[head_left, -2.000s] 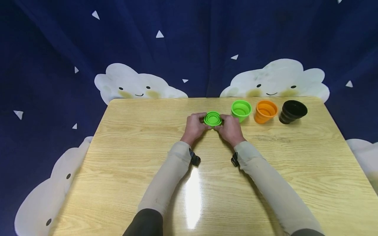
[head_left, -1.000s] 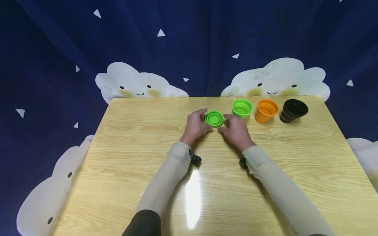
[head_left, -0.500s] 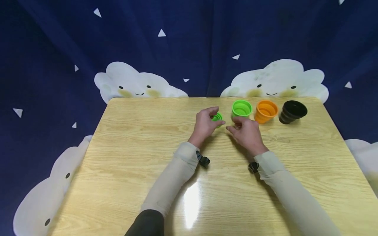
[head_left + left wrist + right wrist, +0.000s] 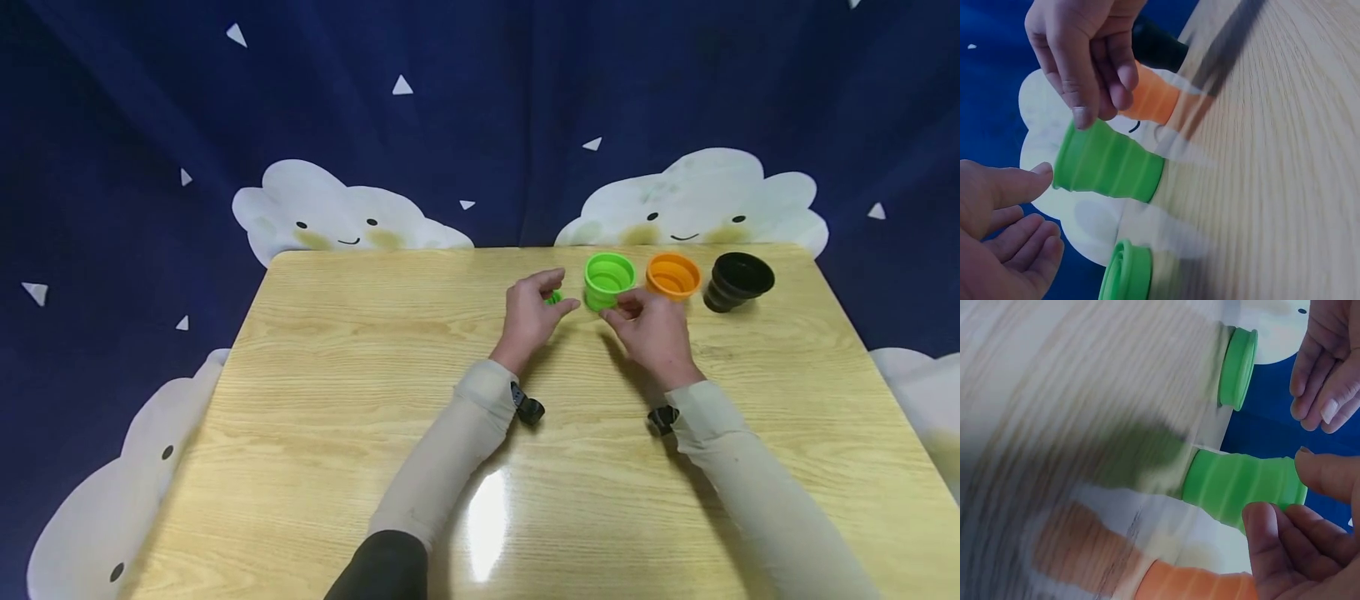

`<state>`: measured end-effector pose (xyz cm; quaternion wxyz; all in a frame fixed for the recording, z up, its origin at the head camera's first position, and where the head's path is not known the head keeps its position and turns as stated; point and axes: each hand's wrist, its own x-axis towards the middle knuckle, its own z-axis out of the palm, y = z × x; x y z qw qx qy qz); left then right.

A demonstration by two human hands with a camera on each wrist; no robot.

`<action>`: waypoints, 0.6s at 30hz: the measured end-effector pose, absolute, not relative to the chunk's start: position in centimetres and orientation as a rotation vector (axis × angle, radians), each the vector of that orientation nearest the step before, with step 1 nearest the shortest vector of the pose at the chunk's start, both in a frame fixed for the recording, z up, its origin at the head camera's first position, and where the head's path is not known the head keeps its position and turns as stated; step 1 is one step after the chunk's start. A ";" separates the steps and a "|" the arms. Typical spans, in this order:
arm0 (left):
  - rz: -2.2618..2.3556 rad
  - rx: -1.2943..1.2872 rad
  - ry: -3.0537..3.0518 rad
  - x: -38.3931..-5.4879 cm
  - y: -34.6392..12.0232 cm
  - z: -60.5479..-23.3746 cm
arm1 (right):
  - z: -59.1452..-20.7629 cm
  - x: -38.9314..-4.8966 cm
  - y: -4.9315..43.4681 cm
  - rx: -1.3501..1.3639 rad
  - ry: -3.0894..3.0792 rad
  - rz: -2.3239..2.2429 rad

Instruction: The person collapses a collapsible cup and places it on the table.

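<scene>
An extended green collapsible cup (image 4: 607, 279) stands upright near the back of the table. My right hand (image 4: 654, 332) is at its near right side, fingers loosely bent, with thumb and fingertips right by the rim in the right wrist view. To the left, my left hand (image 4: 529, 315) hovers with thumb and fingers apart, holding nothing. Its thumb (image 4: 1022, 184) points at the green cup's rim in the left wrist view. A second green collapsible cup (image 4: 1238, 370), folded flat, sits on the table, mostly hidden behind the left hand in the head view.
An orange collapsible cup (image 4: 674, 275) and a black one (image 4: 738, 281) stand upright in a row to the right of the green cup. Beyond the wooden table's (image 4: 337, 350) back edge hangs a dark blue cloth with white clouds.
Both hands have let go of the flattened green cup and moved right. The right hand has reached the upright green cup; the left hand now covers most of the flat one.
</scene>
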<state>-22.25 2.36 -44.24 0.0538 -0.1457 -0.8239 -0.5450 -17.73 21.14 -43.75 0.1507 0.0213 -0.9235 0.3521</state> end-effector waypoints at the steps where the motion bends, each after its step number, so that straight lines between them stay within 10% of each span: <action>1: -1.664 -0.446 -2.495 -22.3 2.5 -44.3 | -43.7 -17.8 21.2 0.052 -2.648 1.008; 18: -1.748 -0.453 -2.556 -23.6 4.6 -44.8 | -43.5 -18.2 22.0 -0.214 -2.683 1.029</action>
